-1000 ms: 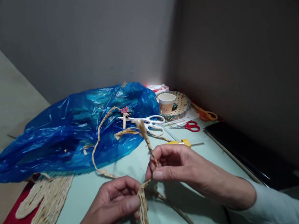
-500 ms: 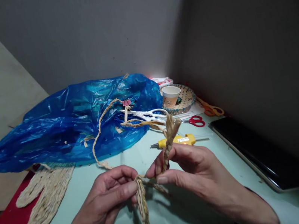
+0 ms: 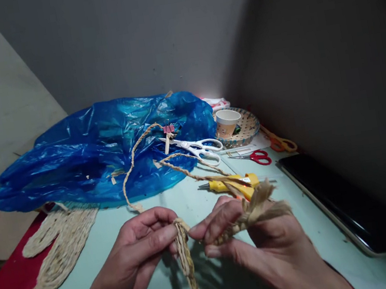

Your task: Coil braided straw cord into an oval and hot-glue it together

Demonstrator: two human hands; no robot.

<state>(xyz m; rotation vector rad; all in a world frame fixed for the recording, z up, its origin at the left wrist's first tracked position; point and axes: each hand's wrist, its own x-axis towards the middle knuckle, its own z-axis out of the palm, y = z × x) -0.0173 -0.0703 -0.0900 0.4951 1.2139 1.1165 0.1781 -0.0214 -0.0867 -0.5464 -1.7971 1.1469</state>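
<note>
My left hand (image 3: 146, 247) is closed, pinching the top of a flat woven straw band (image 3: 187, 267) that hangs down toward me. My right hand (image 3: 256, 242) is closed on a braided straw cord (image 3: 257, 207), whose frayed end sticks out to the right over my fingers. The two hands nearly touch where the cord meets the band. A thinner twisted straw cord (image 3: 134, 166) loops away over the blue plastic bag (image 3: 98, 149).
On the pale green table (image 3: 325, 236) lie a yellow glue gun (image 3: 234, 183), white scissors (image 3: 197, 147), red scissors (image 3: 255, 156), orange scissors (image 3: 282, 142) and a woven tray (image 3: 249, 128) holding a paper cup (image 3: 226, 122). A woven straw mat (image 3: 60, 243) lies left. A dark flat device (image 3: 345, 203) lies right.
My right hand has swung the braided cord from upright down to the right, so its frayed end now lies across my fingers. My left hand has kept its pinch on the band.
</note>
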